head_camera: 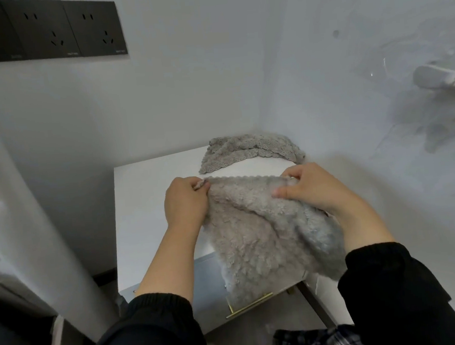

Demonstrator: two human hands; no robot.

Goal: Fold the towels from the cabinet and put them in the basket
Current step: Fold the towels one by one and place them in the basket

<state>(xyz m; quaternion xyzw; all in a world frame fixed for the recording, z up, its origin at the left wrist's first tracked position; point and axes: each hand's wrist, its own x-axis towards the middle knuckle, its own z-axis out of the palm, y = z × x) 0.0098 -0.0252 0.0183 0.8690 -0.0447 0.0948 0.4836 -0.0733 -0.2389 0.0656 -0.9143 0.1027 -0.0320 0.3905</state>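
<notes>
A fluffy grey towel [258,235] is stretched between both hands above the white cabinet top [144,206]. My left hand [185,203] pinches its far left corner, and my right hand [312,187] pinches the far right corner. The towel's lower part hangs over the cabinet's front edge and over the open drawer [210,280]. A second grey towel [249,150] lies crumpled at the back of the cabinet top, by the wall corner. No basket is in view.
The drawer has a brass handle [249,305] and juts out toward me. White walls close in behind and to the right. Dark wall sockets [46,28] sit at upper left, a white wall fitting [442,78] at right. Plaid cloth [316,341] lies below.
</notes>
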